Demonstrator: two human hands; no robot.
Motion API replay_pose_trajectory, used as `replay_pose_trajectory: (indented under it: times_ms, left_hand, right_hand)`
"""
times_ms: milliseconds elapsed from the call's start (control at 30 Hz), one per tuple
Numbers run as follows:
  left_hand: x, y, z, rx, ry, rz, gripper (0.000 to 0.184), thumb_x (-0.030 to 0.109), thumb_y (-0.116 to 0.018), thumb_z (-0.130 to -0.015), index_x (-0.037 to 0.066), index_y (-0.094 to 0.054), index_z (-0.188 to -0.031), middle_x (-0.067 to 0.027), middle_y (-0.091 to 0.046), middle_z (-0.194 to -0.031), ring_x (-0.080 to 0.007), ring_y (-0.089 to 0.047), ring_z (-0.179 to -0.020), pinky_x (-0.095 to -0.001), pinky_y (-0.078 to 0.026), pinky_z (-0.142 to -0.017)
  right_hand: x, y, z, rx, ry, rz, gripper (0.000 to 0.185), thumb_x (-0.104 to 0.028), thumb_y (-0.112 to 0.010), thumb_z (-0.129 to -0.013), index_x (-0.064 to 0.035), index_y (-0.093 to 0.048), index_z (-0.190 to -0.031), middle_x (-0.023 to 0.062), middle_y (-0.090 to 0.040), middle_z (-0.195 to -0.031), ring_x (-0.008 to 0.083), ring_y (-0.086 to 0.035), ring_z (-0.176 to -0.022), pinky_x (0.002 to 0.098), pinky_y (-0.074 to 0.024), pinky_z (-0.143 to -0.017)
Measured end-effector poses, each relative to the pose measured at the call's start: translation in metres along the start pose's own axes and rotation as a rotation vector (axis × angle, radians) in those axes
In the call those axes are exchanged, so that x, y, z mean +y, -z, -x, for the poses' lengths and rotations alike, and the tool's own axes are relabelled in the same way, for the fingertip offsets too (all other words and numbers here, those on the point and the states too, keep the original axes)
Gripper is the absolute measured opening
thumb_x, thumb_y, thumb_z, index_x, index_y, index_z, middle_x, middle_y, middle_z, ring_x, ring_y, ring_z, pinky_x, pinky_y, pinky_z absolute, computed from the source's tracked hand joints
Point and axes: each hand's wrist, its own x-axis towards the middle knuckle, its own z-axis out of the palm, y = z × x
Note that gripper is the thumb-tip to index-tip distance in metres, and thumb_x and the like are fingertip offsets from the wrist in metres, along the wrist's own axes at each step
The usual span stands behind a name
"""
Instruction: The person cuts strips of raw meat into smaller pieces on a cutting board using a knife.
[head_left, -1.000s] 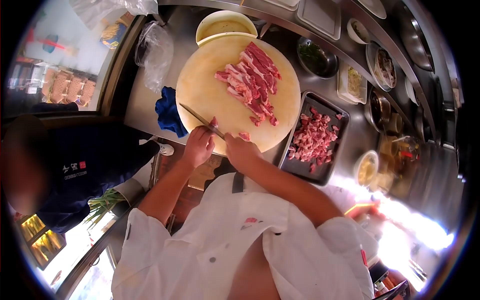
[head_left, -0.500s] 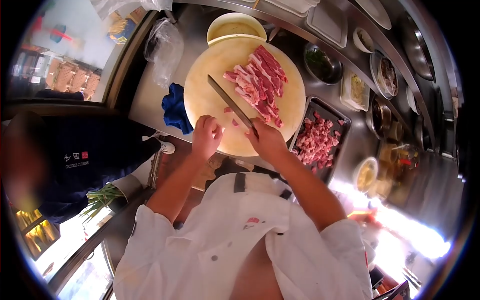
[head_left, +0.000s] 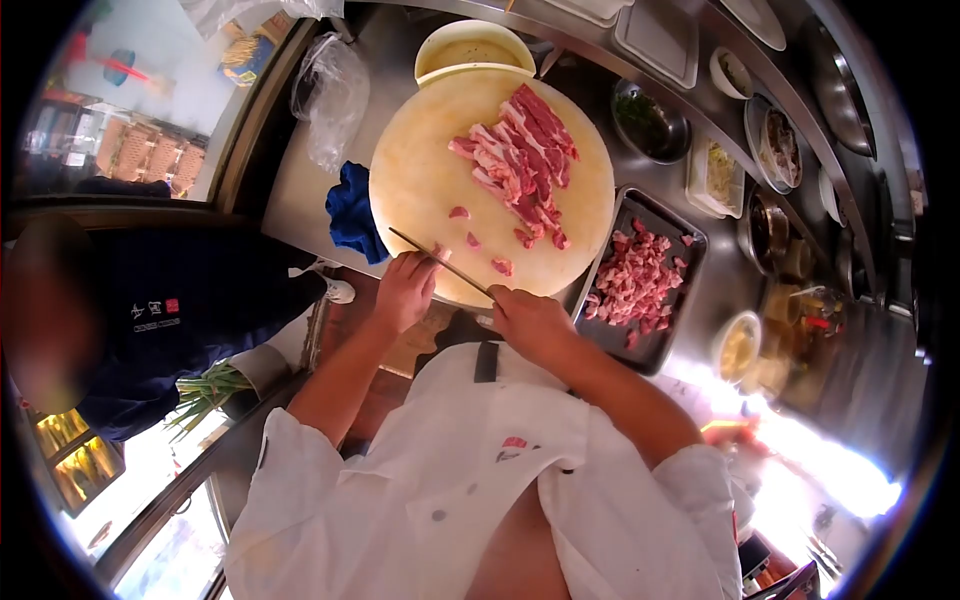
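From my remote view, the right hand (head_left: 530, 318) is wrapped round the handle of the knife (head_left: 462, 276), hiding most of it. The left hand (head_left: 406, 288) curls close by the blade; I cannot tell whether its fingers pinch anything. The knife lies over the near edge of the board (head_left: 415, 165), its long axis slanting away from the right hand, tip to the far left. Beyond it I see scraps (head_left: 473, 240), then strips of meat (head_left: 520, 160) running far to near. The board partly covers a tub (head_left: 474, 50) behind.
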Motion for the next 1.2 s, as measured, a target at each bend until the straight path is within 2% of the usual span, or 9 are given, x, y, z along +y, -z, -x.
replay_pose_trajectory:
  times_ms: [200, 400, 533, 633, 733, 867, 933, 1033, 1200]
  left_hand:
    - [-0.002, -0.003, -0.001, 0.042, -0.011, 0.070, 0.039, -0.001, -0.070, -0.090, 0.008, -0.071, -0.127, -0.0108, -0.068, -0.116, -0.0328, -0.066, -0.104, -0.0452, -0.056, -0.093]
    - [-0.007, -0.006, 0.003, 0.014, -0.023, 0.121, 0.038, -0.002, -0.071, -0.089, 0.010, -0.072, -0.125, -0.0122, -0.067, -0.119, -0.0342, -0.066, -0.112, -0.0447, -0.057, -0.097]
    - [0.007, 0.010, 0.014, 0.027, 0.085, 0.087, 0.038, -0.002, -0.073, -0.088, 0.014, -0.071, -0.123, -0.0135, -0.063, -0.126, -0.0345, -0.066, -0.113, -0.0458, -0.058, -0.093]
    - [-0.001, 0.004, 0.030, 0.100, 0.083, 0.010, 0.042, -0.002, -0.074, -0.087, 0.013, -0.070, -0.126, -0.0130, -0.064, -0.126, -0.0350, -0.065, -0.110, -0.0455, -0.058, -0.092]
    - [0.000, 0.004, 0.028, 0.093, 0.032, 0.009, 0.028, -0.003, -0.075, -0.087, 0.007, -0.070, -0.112, -0.0143, -0.063, -0.118, -0.0364, -0.065, -0.108, -0.0461, -0.057, -0.093]
    - [0.000, 0.006, 0.020, 0.052, -0.015, -0.006, 0.031, -0.001, -0.071, -0.088, 0.007, -0.069, -0.118, -0.0146, -0.064, -0.119, -0.0378, -0.064, -0.109, -0.0474, -0.056, -0.096]
    - [-0.003, 0.003, 0.022, 0.016, -0.018, -0.006, 0.040, 0.001, -0.070, -0.088, 0.009, -0.068, -0.127, -0.0132, -0.066, -0.125, -0.0367, -0.063, -0.111, -0.0476, -0.054, -0.099]
    - [-0.007, -0.005, 0.028, 0.004, 0.067, 0.009, 0.037, 0.001, -0.070, -0.088, 0.008, -0.069, -0.125, -0.0140, -0.067, -0.122, -0.0365, -0.064, -0.111, -0.0472, -0.054, -0.098]
    - [-0.001, 0.001, 0.020, -0.005, 0.000, 0.019, 0.029, 0.006, -0.074, -0.088, 0.008, -0.069, -0.116, -0.0139, -0.066, -0.116, -0.0363, -0.064, -0.109, -0.0472, -0.054, -0.097]
  right_hand:
    - [-0.008, -0.009, -0.028, -0.169, -0.099, 0.080, 0.028, -0.025, -0.055, -0.105, -0.0070, -0.059, -0.127, 0.0205, -0.074, -0.101, 0.0395, -0.076, -0.089, 0.0534, -0.0608, -0.080]
    - [-0.017, -0.021, -0.087, -0.082, 0.022, -0.001, 0.026, -0.024, -0.053, -0.106, -0.0062, -0.059, -0.124, 0.0238, -0.074, -0.105, 0.0414, -0.075, -0.094, 0.0564, -0.0594, -0.083]
    - [0.000, -0.004, -0.067, -0.026, 0.041, -0.059, 0.025, -0.023, -0.051, -0.107, -0.0078, -0.060, -0.125, 0.0230, -0.073, -0.104, 0.0420, -0.074, -0.094, 0.0559, -0.0589, -0.083]
    - [-0.011, 0.011, -0.036, -0.055, -0.034, 0.008, 0.026, -0.023, -0.050, -0.107, -0.0072, -0.059, -0.126, 0.0218, -0.072, -0.103, 0.0424, -0.074, -0.093, 0.0556, -0.0593, -0.083]
    - [-0.019, 0.006, -0.015, -0.093, -0.023, 0.013, 0.024, -0.021, -0.049, -0.108, -0.0056, -0.058, -0.124, 0.0211, -0.072, -0.101, 0.0427, -0.074, -0.091, 0.0552, -0.0600, -0.080]
    - [-0.028, 0.000, -0.004, -0.166, -0.054, 0.041, 0.021, -0.017, -0.051, -0.105, -0.0035, -0.057, -0.121, 0.0221, -0.072, -0.099, 0.0426, -0.076, -0.089, 0.0536, -0.0619, -0.078]
    - [-0.024, -0.012, -0.010, -0.156, -0.043, 0.073, 0.021, -0.016, -0.052, -0.104, -0.0036, -0.057, -0.120, 0.0229, -0.073, -0.100, 0.0422, -0.077, -0.090, 0.0529, -0.0622, -0.078]
    - [-0.030, -0.022, -0.033, -0.169, -0.067, 0.044, 0.022, -0.020, -0.054, -0.105, -0.0041, -0.058, -0.120, 0.0232, -0.073, -0.100, 0.0434, -0.075, -0.092, 0.0546, -0.0600, -0.081]
    - [-0.030, -0.041, -0.082, -0.020, 0.026, -0.023, 0.024, -0.023, -0.056, -0.104, -0.0071, -0.060, -0.121, 0.0203, -0.075, -0.100, 0.0419, -0.075, -0.090, 0.0540, -0.0601, -0.079]
